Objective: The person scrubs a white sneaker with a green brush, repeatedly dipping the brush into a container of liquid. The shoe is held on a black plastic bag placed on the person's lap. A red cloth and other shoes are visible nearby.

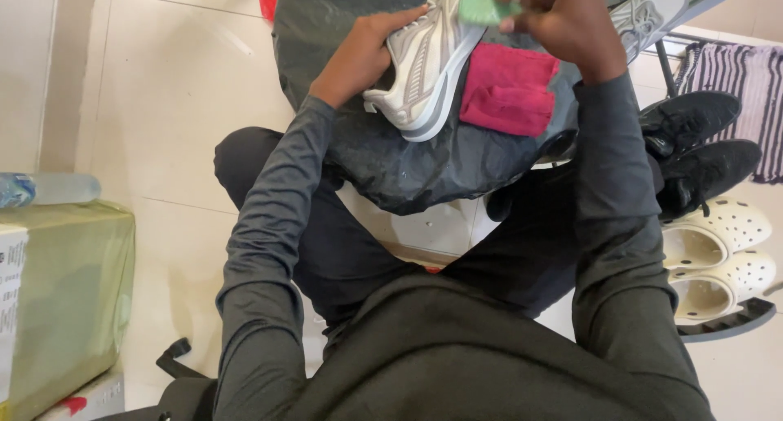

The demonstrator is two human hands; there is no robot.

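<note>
Grey-white sneaker lies on the dark plastic sheet, left hand gripping its side, right hand pinching a green sponge; loosely braced, it could slide off.

One head-worn camera looks steeply down, close over the lap, the two grips near the frame's top.

sneaker white-grey | cloth pink | sheet dark grey | clogs cream | rug purple-striped
</note>
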